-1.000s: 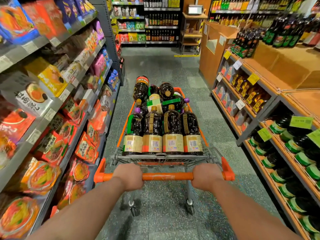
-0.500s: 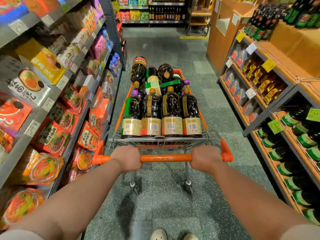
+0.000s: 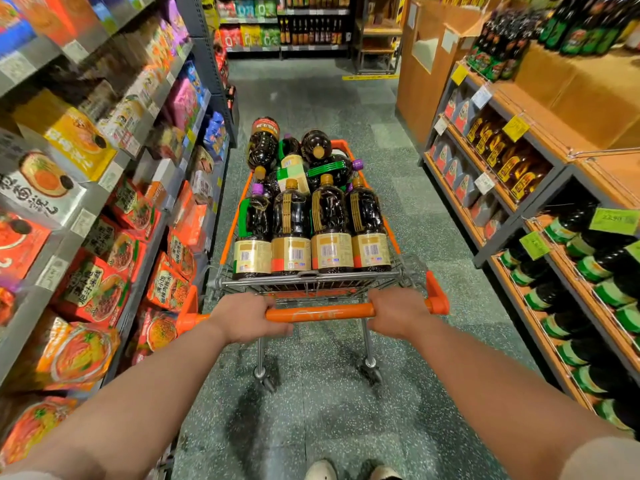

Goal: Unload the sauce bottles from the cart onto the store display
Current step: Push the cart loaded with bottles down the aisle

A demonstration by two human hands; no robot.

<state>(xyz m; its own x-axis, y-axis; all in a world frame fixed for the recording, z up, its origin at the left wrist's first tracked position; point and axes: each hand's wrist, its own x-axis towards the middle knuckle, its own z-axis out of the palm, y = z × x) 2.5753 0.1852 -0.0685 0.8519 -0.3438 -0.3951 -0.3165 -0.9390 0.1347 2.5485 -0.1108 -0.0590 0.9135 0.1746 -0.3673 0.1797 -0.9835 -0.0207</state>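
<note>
An orange-trimmed wire cart stands in the aisle ahead of me, packed with several large dark sauce bottles with gold labels; more lie stacked on their sides toward its far end. My left hand grips the orange cart handle on its left part, and my right hand grips it on the right. The store display of wooden shelves runs along the right, holding dark bottles with green labels low down and amber bottles higher up.
Grey shelves of noodle packets and boxes line the left, close to the cart's left side. Green speckled floor runs ahead to more shelving at the far end. My shoes show at the bottom.
The cart has rolled forward along the aisle with both hands on its handle; the shelves on both sides have slid back past me and my view has tipped lower.
</note>
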